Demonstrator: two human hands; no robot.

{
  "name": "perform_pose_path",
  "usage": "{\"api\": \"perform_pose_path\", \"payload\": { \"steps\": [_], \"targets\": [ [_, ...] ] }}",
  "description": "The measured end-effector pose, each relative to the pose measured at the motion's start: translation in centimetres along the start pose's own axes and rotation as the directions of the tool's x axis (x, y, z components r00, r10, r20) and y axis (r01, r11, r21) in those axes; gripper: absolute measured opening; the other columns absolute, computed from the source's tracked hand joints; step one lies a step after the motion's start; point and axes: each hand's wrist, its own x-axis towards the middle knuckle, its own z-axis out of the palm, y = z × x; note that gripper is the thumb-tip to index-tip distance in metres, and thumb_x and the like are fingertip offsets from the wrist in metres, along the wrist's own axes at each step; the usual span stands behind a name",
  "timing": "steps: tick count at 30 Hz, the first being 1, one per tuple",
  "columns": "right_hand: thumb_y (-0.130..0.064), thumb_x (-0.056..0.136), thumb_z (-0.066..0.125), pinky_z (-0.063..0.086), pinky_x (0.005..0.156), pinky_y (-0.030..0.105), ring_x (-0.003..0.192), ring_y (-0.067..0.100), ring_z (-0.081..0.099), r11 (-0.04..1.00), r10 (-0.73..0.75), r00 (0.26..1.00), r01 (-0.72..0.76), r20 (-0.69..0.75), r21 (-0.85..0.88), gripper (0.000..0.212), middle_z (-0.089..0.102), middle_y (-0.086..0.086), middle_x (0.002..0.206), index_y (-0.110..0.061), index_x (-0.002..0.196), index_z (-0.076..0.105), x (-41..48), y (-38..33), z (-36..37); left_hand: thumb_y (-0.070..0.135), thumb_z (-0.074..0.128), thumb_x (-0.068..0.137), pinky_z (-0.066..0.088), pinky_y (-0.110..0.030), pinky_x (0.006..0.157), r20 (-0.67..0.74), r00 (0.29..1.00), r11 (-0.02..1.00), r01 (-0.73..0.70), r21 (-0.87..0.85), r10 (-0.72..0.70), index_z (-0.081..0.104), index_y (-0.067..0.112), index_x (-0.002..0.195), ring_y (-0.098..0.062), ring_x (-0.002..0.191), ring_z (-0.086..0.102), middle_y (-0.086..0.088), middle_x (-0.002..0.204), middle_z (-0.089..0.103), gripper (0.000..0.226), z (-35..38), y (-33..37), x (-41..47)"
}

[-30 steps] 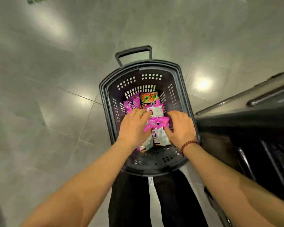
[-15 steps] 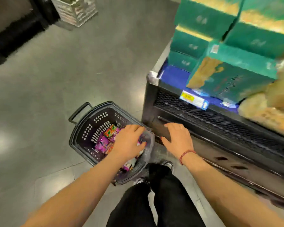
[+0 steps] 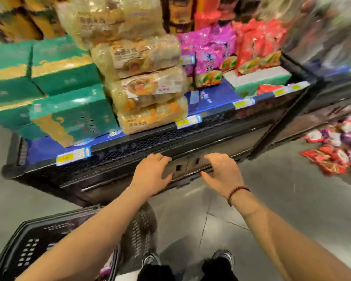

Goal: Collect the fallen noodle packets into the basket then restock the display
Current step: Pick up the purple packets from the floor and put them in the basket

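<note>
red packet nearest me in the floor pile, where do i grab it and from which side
Pinch the red packet by its left edge from above, reaching in from the left with the right hand. It lies flat on the floor at the heap's near-left rim: bare floor on that side, other packets crowding its far side. Blur hides its seams.

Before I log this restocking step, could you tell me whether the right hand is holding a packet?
Empty: the right hand hovers loosely curled, gripping nothing.
</note>
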Motion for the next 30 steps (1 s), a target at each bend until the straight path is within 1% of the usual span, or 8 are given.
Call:
{"api": "perform_pose_path", "payload": {
  "steps": [5,8,12,15,19,23,27,30],
  "targets": [
    [-0.034,0.079,0.073,0.043,0.092,0.038,0.114,0.029,0.054,0.978,0.200,0.977,-0.203,-0.077,-0.039,0.050,0.060,0.004,0.125,-0.016,0.124,0.059,-4.7,12.6,-6.7,0.042,0.063,0.086,0.046,-0.038,0.092,0.041,0.982,0.982,-0.185,0.041,0.183,0.054,0.022,0.132,-0.028,0.118,0.051,-0.003,0.127,0.057,0.051,1.9,13.7,7.9],
    [-0.041,0.086,0.064,0.037,0.100,0.036,0.123,0.024,0.046,0.947,0.310,0.945,-0.317,-0.103,-0.058,0.052,0.052,0.000,0.135,-0.021,0.133,0.051,-8.3,19.7,-10.6,0.044,0.062,0.087,0.044,-0.035,0.093,0.061,0.952,0.952,-0.302,0.058,0.299,0.050,0.023,0.137,-0.026,0.121,0.049,-0.002,0.131,0.056,0.055,3.0,22.5,11.8],
    [-0.043,0.089,0.060,0.033,0.103,0.037,0.127,0.025,0.041,0.875,0.474,0.872,-0.482,-0.121,-0.049,0.052,0.050,0.002,0.135,-0.023,0.135,0.046,-13.3,28.0,-14.7,0.042,0.060,0.088,0.044,-0.035,0.093,0.085,0.902,0.902,-0.429,0.055,0.424,0.049,0.023,0.135,-0.026,0.123,0.047,-0.003,0.129,0.055,0.052,4.0,33.2,15.8],
    [-0.041,0.087,0.064,0.034,0.103,0.037,0.126,0.024,0.042,0.814,0.576,0.795,-0.578,-0.192,0.050,0.051,0.052,0.003,0.133,-0.022,0.132,0.050,-17.0,33.0,-16.8,0.045,0.060,0.087,0.045,-0.036,0.094,0.119,0.851,0.852,-0.521,0.060,0.512,0.050,0.024,0.135,-0.026,0.123,0.048,-0.003,0.127,0.056,0.053,4.4,39.6,18.3],
    [-0.039,0.084,0.068,0.036,0.102,0.035,0.124,0.027,0.045,0.728,0.680,0.687,-0.673,-0.257,0.130,0.056,0.053,0.008,0.132,-0.017,0.132,0.052,-20.8,38.5,-19.5,0.045,0.063,0.086,0.046,-0.038,0.095,0.138,0.779,0.782,-0.622,0.048,0.611,0.052,0.023,0.134,-0.027,0.122,0.050,-0.004,0.127,0.057,0.054,5.7,46.7,22.0],
    [-0.037,0.084,0.068,0.039,0.101,0.040,0.124,0.026,0.044,0.636,0.763,0.575,-0.749,-0.297,0.183,0.052,0.053,0.005,0.132,-0.017,0.130,0.053,-22.9,43.4,-21.8,0.048,0.061,0.087,0.046,-0.036,0.093,0.164,0.718,0.723,-0.690,0.035,0.677,0.050,0.024,0.135,-0.024,0.121,0.049,-0.002,0.126,0.057,0.054,7.6,53.1,26.1],
    [-0.040,0.085,0.066,0.041,0.100,0.038,0.126,0.023,0.043,0.583,0.796,0.518,-0.794,-0.314,0.169,0.051,0.053,0.004,0.133,-0.021,0.130,0.051,-23.0,49.3,-23.8,0.050,0.061,0.087,0.048,-0.037,0.090,0.153,0.659,0.666,-0.746,0.009,0.736,0.050,0.027,0.134,-0.022,0.119,0.050,0.000,0.124,0.057,0.054,9.6,59.1,31.2],
    [-0.040,0.087,0.064,0.039,0.102,0.038,0.126,0.024,0.043,0.562,0.805,0.499,-0.814,-0.320,0.144,0.051,0.051,0.003,0.134,-0.022,0.132,0.050,-22.0,54.4,-25.6,0.049,0.062,0.087,0.049,-0.037,0.088,0.151,0.625,0.634,-0.774,-0.008,0.766,0.052,0.025,0.132,-0.022,0.117,0.051,-0.001,0.121,0.058,0.053,11.1,63.5,36.2]
  ]
}}
